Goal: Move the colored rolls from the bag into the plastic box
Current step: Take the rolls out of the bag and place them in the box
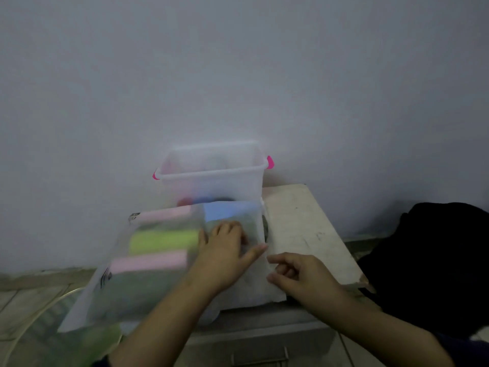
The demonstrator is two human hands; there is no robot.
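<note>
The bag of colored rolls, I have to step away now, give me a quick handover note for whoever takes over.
Left hand: flat on the translucent bag, fingers spread, gripping nothing.
Right hand: loosely curled at the bag's right edge; the blur hides whether it pinches the plastic.
Bag lies on the white table, in front of the plastic box. Inside it: two pink rolls, a green roll and a blue roll.
Done: some colored shapes already show through the box bottom.
Left: move the bag's rolls into the box.

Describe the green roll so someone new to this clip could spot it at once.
Start at the clear plastic box against the wall. In front of it lies a see-through bag under the left hand. The green roll lies inside it, between two pink rolls, the only lime-green one.
</note>
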